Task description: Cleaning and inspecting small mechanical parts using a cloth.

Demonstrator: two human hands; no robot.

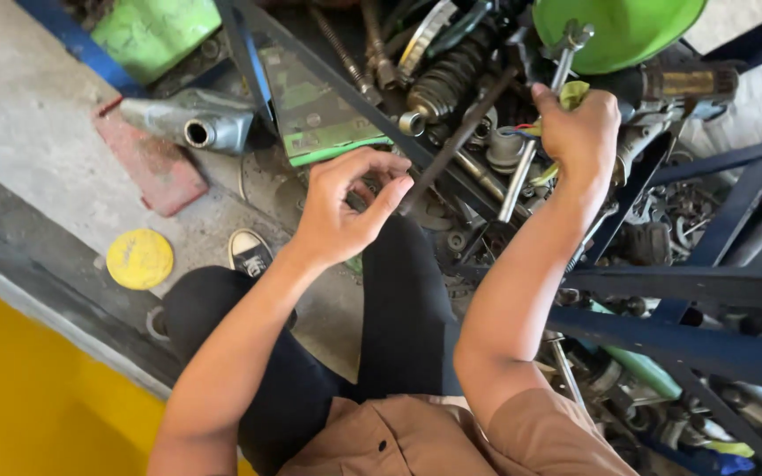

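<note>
My right hand (579, 123) is clamped on a metal wrench (540, 123) with a yellow-green rag (574, 93), set among the motorcycle parts (451, 79). My left hand (341, 207) is loosely curled, fingertips pinched; contents indiscernible. Risk: rag could let the wrench slip into the dark rod (456, 141) alongside.

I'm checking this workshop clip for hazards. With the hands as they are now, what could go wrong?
The right hand grips a long metal tool among packed parts; a slip could drive knuckles into the coil spring. The left hand pinches something too small to identify, which might drop and vanish among the clutter. The blue frame bar could knock the forearm.
</note>
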